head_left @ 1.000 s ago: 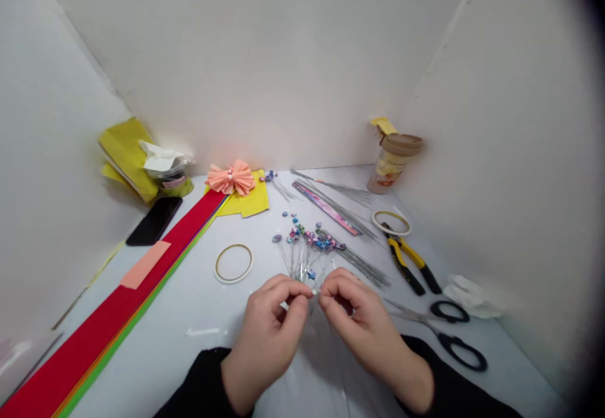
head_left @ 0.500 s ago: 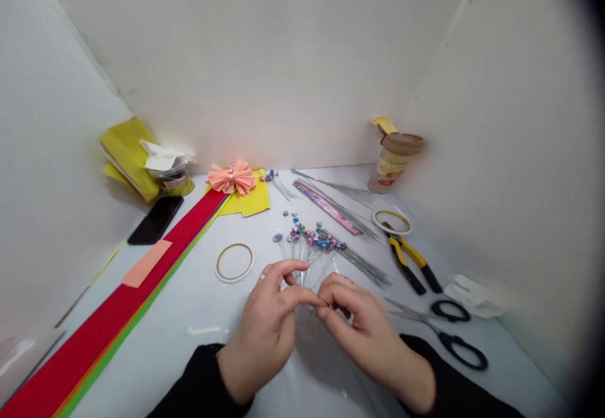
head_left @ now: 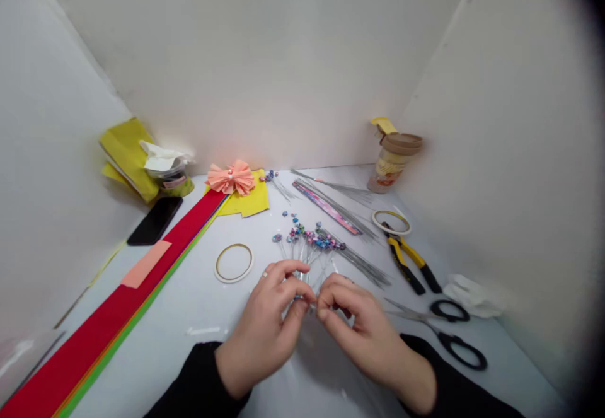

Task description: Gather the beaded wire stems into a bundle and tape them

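**Inspection note: both hands closed at bead-tipped wires, sharp ends a concern**

The left hand (head_left: 262, 323) and right hand (head_left: 368, 336) are held close together over the white worktop (head_left: 189, 304), fingers curled and tips almost meeting. Each appears to pinch something small, but the fingers hide it, so the item cannot be confirmed. The bead-tipped wires (head_left: 307, 244) fan out directly ahead of the hands, their lower stems running in behind the left fingers. Whether those stems are gripped cannot be determined.

Risks, in my judgement: uneven finger pressure could drive a wire end into a fingertip. A slip could also splay the stems into the loose bare wires (head_left: 363, 267) just right of the bundle, causing a tangle. The scissors (head_left: 456, 348) lie to the right of the right hand with blades pointing toward it, so a wide sideways move could catch them. The yellow-handled pliers (head_left: 406, 263) sit farther ahead and right, posing less risk.
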Demonstrator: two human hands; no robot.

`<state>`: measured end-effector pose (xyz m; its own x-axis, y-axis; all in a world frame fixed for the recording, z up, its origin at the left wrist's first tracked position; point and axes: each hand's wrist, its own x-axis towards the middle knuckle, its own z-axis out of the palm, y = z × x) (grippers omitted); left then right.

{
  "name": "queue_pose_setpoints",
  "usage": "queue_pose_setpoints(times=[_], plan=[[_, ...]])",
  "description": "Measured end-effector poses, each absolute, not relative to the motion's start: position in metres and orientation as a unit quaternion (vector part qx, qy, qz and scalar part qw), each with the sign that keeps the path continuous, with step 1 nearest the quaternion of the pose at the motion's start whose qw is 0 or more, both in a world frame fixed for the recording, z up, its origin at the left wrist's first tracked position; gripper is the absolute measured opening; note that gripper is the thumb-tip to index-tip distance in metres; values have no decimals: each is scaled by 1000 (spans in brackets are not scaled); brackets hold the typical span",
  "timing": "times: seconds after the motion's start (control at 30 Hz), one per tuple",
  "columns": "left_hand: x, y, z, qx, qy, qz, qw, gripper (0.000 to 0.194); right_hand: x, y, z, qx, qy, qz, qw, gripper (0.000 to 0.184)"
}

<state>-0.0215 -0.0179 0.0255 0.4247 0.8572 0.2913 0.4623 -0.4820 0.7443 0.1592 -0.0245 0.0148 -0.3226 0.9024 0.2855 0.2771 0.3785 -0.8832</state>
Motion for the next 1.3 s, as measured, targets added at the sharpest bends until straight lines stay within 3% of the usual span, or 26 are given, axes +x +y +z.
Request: queue_pose_setpoints(times=[0.93,1.03,1.17,1.23,1.3], plan=[[-15,-20,31,772,439,364,281,12,159,-24,11,-451,-704,320,445,16],[-25,-14,34,779,465,362,213,12,160,-21,12,-470,-690,316,451,17],[-50,8,31,762,599,247,-5,27,160,-20,14,-475,-688,312,452,17],[-58,16,27,723,651,211,-91,17,159,-20,13,-477,-685,315,452,17],[-60,18,22,711,651,244,-107,23,159,-21,12,-485,-678,328,445,16]])
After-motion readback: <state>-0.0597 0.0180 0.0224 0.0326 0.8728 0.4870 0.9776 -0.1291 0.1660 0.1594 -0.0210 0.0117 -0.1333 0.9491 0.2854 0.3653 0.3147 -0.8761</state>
